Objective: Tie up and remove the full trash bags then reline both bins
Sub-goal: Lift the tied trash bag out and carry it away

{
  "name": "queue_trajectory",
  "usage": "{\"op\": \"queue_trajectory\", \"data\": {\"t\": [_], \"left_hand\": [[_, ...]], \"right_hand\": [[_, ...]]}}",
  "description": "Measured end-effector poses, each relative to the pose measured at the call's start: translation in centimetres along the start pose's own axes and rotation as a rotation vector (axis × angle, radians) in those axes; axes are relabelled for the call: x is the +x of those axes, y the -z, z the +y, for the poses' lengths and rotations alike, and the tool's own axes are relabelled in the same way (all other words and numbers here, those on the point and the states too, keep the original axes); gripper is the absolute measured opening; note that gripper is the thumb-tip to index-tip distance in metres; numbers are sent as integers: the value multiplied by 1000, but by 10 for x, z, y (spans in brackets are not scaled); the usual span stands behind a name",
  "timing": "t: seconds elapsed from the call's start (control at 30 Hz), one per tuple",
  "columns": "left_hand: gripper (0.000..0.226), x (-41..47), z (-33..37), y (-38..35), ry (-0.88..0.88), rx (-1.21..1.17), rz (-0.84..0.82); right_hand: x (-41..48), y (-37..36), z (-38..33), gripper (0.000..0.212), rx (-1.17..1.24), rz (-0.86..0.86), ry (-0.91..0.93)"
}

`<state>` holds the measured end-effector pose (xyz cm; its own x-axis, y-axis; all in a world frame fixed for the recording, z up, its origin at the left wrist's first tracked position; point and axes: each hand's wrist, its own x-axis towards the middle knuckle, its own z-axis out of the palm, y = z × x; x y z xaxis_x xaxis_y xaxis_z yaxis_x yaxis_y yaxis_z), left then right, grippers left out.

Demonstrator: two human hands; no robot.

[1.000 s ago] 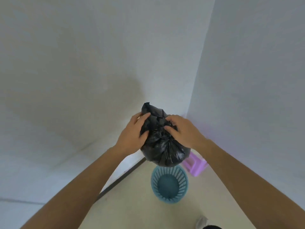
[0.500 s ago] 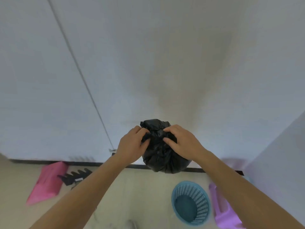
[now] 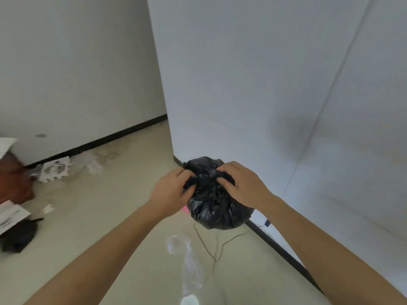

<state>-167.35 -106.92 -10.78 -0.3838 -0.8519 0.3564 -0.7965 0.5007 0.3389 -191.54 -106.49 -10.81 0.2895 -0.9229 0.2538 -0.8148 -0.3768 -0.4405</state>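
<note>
Gripping one black trash bag point(image 3: 217, 205); left hand point(image 3: 169, 192) pinching; right hand point(image 3: 242, 186) pinching

Left hand point(image 3: 169, 194) and right hand point(image 3: 240, 186) pinching gathered top of black trash bag point(image 3: 217, 208), held above beige floor point(image 3: 114, 208)

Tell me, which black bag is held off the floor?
The centre bag, gripped at its top by the left hand and right hand; the other bag lies on the floor, far left.
</note>
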Motion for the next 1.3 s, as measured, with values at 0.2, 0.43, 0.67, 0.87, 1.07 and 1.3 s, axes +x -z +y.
{"op": "queue_trajectory", "data": {"t": [0.2, 0.43, 0.67, 0.87, 1.07, 1.3], "left_hand": [[21, 19, -156, 72, 187, 22, 61], [23, 86, -294, 88, 316, -8, 102], [21, 214, -435, 57, 334, 33, 70], [22, 339, -558, 67, 395, 140, 79], [23, 424, -688, 94, 501, 154, 169], [23, 559, -892, 86, 485, 119, 203]], "right_hand": [[166, -77, -83, 27, 102, -28, 176], [320, -149, -105, 27, 135, -104, 244], [505, -221, -57, 30, 167, -116, 261], [701, -259, -39, 29, 217, -201, 323], [883, -304, -65, 32, 265, -257, 381], [1102, -393, -60, 32, 234, -220, 381]]}}
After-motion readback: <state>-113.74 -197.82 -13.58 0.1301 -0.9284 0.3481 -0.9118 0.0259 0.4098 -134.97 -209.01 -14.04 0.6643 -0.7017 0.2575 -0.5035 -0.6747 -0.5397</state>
